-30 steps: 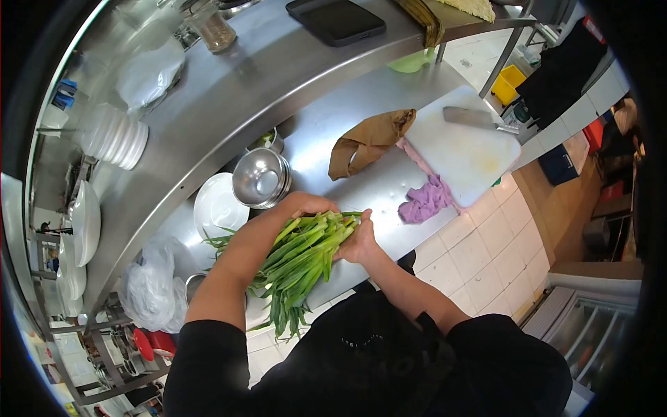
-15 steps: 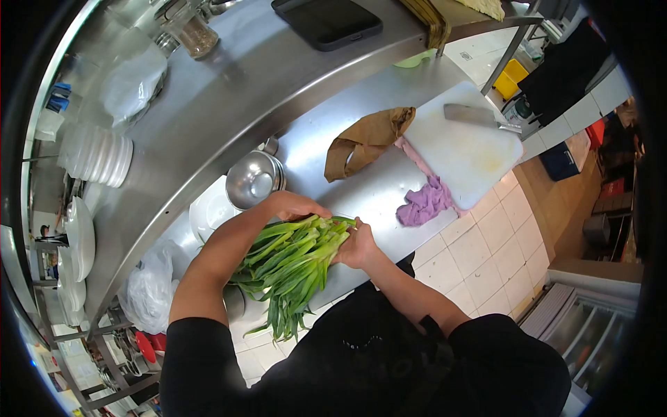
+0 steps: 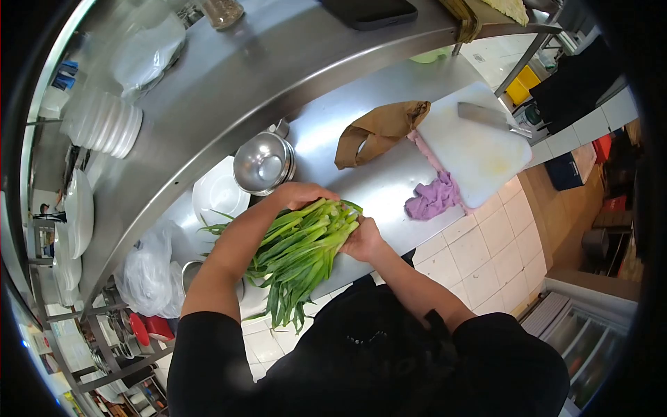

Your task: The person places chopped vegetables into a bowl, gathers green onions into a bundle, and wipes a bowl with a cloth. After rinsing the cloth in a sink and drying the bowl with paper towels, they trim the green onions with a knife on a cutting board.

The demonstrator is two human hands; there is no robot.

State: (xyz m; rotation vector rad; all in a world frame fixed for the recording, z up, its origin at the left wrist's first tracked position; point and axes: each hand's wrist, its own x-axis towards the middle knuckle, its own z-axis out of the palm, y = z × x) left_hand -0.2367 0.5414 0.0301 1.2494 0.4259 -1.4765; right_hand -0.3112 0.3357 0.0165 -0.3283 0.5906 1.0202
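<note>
— What's changed since a second ago?

— Not much. The view has tilted, so the shelf above sits higher in frame. Both hands have stayed at the same end of the green onions (image 3: 297, 256), and the loose leaf tips now fan out a little further towards the white plate (image 3: 217, 196).

— Where does the bunch lie?

— On the steel bench (image 3: 379, 182), at its near edge. The thick end points towards the purple cloth (image 3: 433, 199), and the leafy end hangs off the edge over the floor tiles. The cutting board (image 3: 479, 149) and the knife (image 3: 490, 117) on it are well apart from it, to the right.

— Which step does this look like?

— Gathering, I'd say: the stalks are being squeezed together and squared up at the thick end. Nothing has been cut, and the knife lies untouched.

— What would a next move need?

— Steady pressure from both sides, or the bunch will splay. The overhanging leaves also need support, or they will drag.

— And the hands?

— The left hand (image 3: 303, 194) is arched over the far side of the thick end, fingers curled down onto the stalks, just in front of the stacked steel bowls (image 3: 264, 164). The right hand (image 3: 363, 242) presses the near side, closed around the stalks. Both forearms are bare and angle in from below.
</note>
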